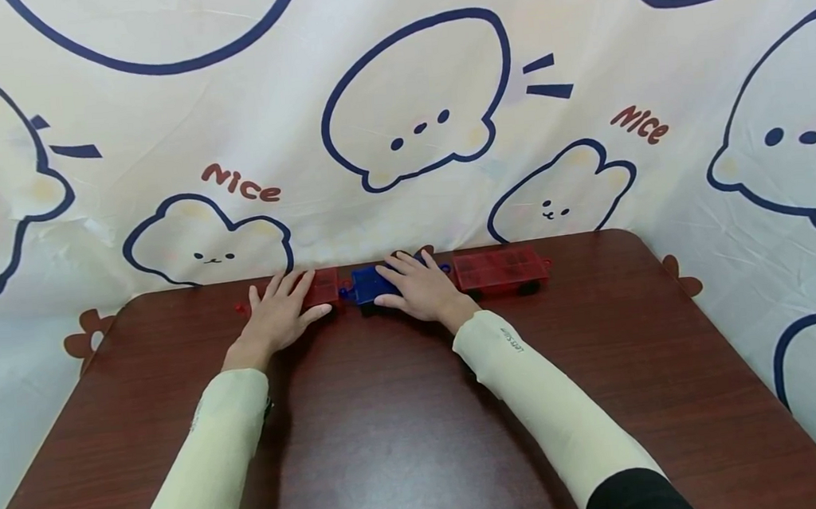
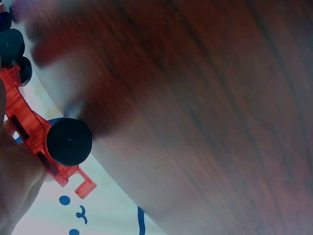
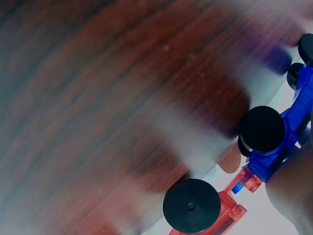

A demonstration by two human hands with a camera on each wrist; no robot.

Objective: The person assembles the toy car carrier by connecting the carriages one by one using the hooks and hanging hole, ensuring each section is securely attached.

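Three translucent toy train wagons with black wheels stand in a row along the table's far edge. My left hand [image 1: 276,317] rests over the left red wagon [image 1: 324,287], fingers straight and spread. In the left wrist view, that red wagon [image 2: 32,127] shows a wheel and an end hook. My right hand [image 1: 421,289] lies across the blue wagon [image 1: 365,286], fingers extended over its top and the thumb at its near side. Beyond it stands the right red wagon [image 1: 498,267], untouched. In the right wrist view, a red hook meets the blue wagon [image 3: 296,115]. My hands cover parts of the wagons.
The dark brown wooden table [image 1: 364,434] spreads out in front of the wagons. A pale cloth [image 1: 405,215] printed with cartoon animals hangs right behind its far edge and along both sides.
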